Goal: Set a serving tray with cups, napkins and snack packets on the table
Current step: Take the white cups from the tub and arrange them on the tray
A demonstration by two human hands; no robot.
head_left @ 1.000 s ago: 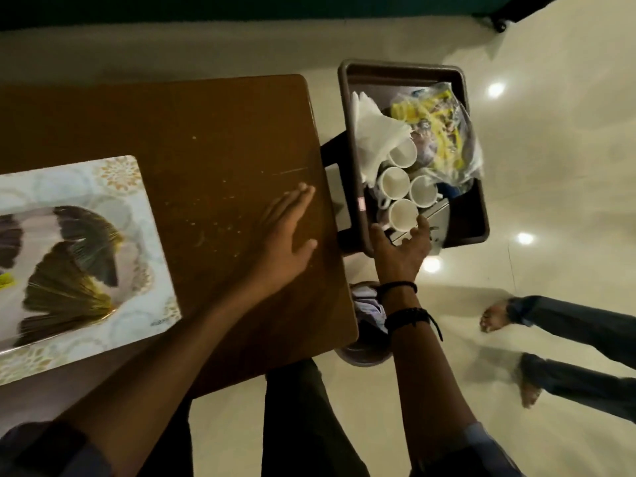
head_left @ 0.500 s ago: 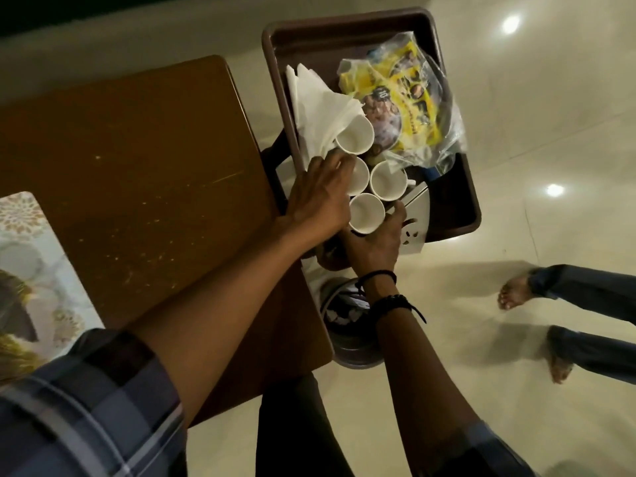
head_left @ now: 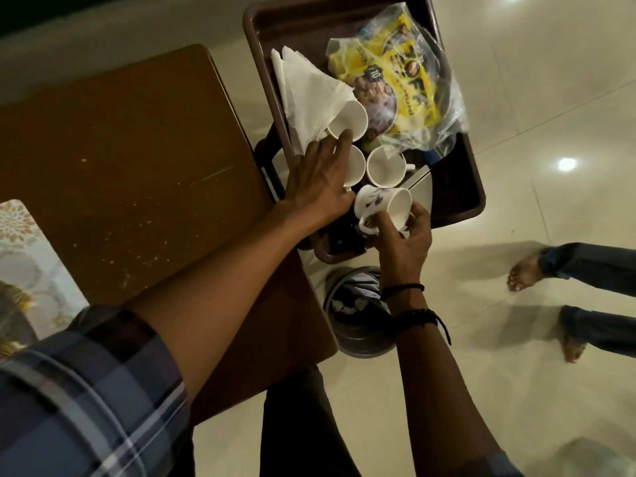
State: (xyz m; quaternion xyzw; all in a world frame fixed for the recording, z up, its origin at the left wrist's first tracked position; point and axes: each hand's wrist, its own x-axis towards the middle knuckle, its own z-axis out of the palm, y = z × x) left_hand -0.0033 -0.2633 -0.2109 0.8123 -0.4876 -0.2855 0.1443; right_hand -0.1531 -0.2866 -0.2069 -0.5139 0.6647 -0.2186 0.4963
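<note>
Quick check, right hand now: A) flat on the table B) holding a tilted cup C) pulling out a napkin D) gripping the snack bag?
B: the right hand has its fingers around a patterned cup, tipped on its side above the tray's near end; the napkins and snack bag lie apart from it.

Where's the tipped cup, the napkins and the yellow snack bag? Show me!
tipped cup (head_left: 380, 200): head view, on its flower-patterned side.
napkins (head_left: 306, 94): head view, middle of the white folded stack.
yellow snack bag (head_left: 409, 80): head view, on the yellow printed front.
</note>
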